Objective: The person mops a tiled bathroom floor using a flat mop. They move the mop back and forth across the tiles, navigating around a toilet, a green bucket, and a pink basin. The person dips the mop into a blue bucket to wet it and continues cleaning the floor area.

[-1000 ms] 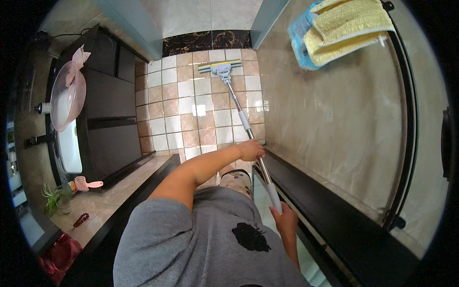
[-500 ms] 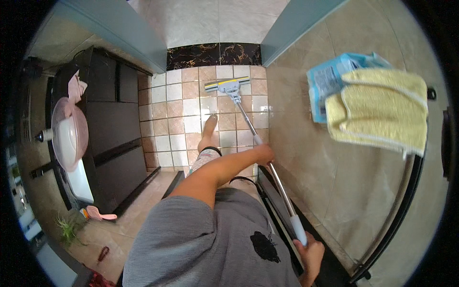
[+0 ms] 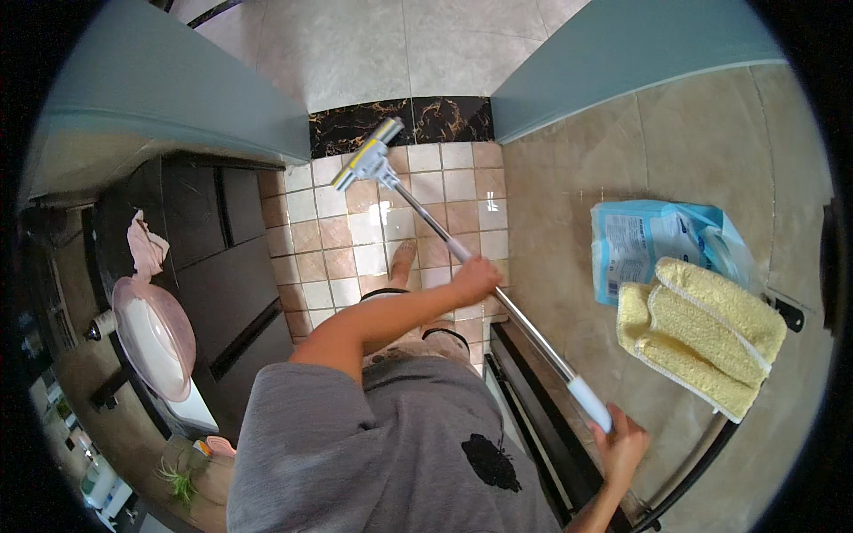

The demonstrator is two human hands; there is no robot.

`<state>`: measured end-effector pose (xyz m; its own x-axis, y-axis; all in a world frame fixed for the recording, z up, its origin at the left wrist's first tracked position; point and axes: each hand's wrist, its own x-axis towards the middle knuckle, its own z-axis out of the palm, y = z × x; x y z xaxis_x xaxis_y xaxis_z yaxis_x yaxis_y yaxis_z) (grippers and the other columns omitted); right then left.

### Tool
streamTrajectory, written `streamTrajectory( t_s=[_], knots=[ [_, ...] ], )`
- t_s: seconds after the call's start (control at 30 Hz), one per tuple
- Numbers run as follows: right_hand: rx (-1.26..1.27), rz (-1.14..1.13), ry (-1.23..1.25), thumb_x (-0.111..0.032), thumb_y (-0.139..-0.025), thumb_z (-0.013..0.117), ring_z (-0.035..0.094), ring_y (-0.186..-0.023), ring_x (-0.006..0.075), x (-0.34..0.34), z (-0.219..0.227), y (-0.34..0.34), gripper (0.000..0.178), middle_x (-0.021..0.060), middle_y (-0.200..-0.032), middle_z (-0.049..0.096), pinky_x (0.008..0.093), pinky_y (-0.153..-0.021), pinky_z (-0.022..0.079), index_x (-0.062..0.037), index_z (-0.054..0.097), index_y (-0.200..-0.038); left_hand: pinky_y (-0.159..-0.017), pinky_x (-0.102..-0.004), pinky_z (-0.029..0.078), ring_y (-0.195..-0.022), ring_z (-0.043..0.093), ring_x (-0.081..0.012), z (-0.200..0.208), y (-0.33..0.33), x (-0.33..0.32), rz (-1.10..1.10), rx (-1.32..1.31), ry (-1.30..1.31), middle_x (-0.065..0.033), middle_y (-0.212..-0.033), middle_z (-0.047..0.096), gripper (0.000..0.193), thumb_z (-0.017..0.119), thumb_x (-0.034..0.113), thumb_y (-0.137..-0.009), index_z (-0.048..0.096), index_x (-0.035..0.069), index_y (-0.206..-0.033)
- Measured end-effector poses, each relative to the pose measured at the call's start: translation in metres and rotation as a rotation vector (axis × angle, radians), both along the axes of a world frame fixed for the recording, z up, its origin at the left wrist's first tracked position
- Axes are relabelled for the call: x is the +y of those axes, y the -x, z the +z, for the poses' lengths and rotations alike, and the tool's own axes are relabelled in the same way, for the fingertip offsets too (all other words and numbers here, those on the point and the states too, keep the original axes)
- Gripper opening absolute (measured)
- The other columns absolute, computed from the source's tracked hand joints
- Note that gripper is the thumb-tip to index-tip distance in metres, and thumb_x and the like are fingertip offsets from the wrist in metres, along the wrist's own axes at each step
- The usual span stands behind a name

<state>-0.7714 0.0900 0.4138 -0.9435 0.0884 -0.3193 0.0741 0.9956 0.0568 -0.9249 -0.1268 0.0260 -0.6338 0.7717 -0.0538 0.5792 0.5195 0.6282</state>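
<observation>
A sponge mop (image 3: 538, 342) with a silver pole runs slantwise across the view. My left hand (image 3: 477, 279) is closed around the pole partway down, at its white sleeve. At the upper end, my right hand (image 3: 622, 441) grips the pale grip. The grey mop head (image 3: 369, 158), with a yellow strip, is turned at an angle near the dark marbled threshold (image 3: 449, 120). Whether it touches the floor I cannot tell. Below it lie wet, shiny pink and white floor tiles (image 3: 366, 233), with my bare foot (image 3: 403, 258) on them.
A dark cabinet (image 3: 244, 293) with a pink basin (image 3: 185, 355) on top stands at the left. Blue-grey door frame sides (image 3: 569, 80) flank the doorway. At the right, a yellow towel (image 3: 702, 333) hangs by a blue package (image 3: 644, 244). A dark rail (image 3: 524, 417) runs beside me.
The mop head has swung left and farther off, toward the threshold, and turned at a slant. My right hand has shifted right with the grip. The view has tilted forward.
</observation>
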Motion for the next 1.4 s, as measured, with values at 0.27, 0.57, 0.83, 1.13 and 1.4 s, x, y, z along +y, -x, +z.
streamTrajectory(
  t_s=[0.27, 0.57, 0.83, 1.13, 1.4],
  knots=[
    [0.056, 0.137, -0.062, -0.039, -0.079, 0.072, 0.06, -0.06, 0.0288, -0.069, -0.092, 0.119, 0.04, 0.0091, -0.072, 0.059, 0.0405, -0.053, 0.047, -0.0128, 0.065, -0.108, -0.085, -0.04, 0.044, -0.095, 0.06, -0.0255, -0.049, 0.126, -0.099, 0.206, 0.022, 0.222, -0.0045, -0.085, 0.064, 0.011, 0.068, 0.015, -0.072, 0.068, 0.016, -0.083],
    [0.061, -0.013, -0.088, -0.032, -0.08, 0.072, 0.062, -0.068, 0.0288, -0.041, -0.056, 0.13, 0.039, 0.0092, -0.078, 0.061, 0.0396, -0.06, 0.049, -0.0131, 0.066, -0.113, -0.085, -0.0414, 0.041, -0.095, 0.06, -0.0242, -0.039, 0.146, -0.044, 0.061, -0.082, 0.199, -0.0016, -0.084, 0.066, 0.012, 0.07, 0.021, -0.073, 0.069, 0.021, -0.085],
    [0.013, -0.18, -0.087, -0.027, -0.08, 0.074, 0.064, -0.065, 0.0315, -0.035, -0.03, 0.064, 0.041, 0.0136, -0.078, 0.064, 0.0416, -0.059, 0.05, -0.0109, 0.065, -0.117, -0.081, -0.0441, 0.044, -0.092, 0.065, -0.0257, -0.025, 0.126, 0.027, -0.241, -0.099, 0.237, -0.0043, -0.085, 0.069, 0.015, 0.065, 0.031, -0.077, 0.072, 0.022, -0.088],
    [-0.197, -0.483, 0.02, -0.021, -0.073, 0.08, 0.066, -0.07, 0.0372, -0.063, 0.01, -0.039, 0.048, 0.0215, -0.083, 0.067, 0.0416, -0.062, 0.051, -0.0079, 0.064, -0.116, -0.078, -0.046, 0.046, -0.088, 0.067, -0.0273, -0.012, 0.034, 0.072, -0.542, -0.118, 0.295, -0.0041, -0.086, 0.07, 0.02, 0.064, 0.033, -0.078, 0.071, 0.019, -0.09],
    [-0.188, -0.631, 0.076, -0.014, -0.069, 0.081, 0.066, -0.076, 0.0381, -0.084, 0.073, -0.068, 0.049, 0.0242, -0.085, 0.066, 0.039, -0.066, 0.051, -0.0022, 0.065, -0.114, -0.075, -0.0457, 0.05, -0.086, 0.066, -0.0312, 0.043, -0.017, 0.075, -0.759, -0.248, 0.077, -0.0077, -0.085, 0.068, 0.023, 0.066, 0.033, -0.076, 0.07, 0.015, -0.089]
  ],
)
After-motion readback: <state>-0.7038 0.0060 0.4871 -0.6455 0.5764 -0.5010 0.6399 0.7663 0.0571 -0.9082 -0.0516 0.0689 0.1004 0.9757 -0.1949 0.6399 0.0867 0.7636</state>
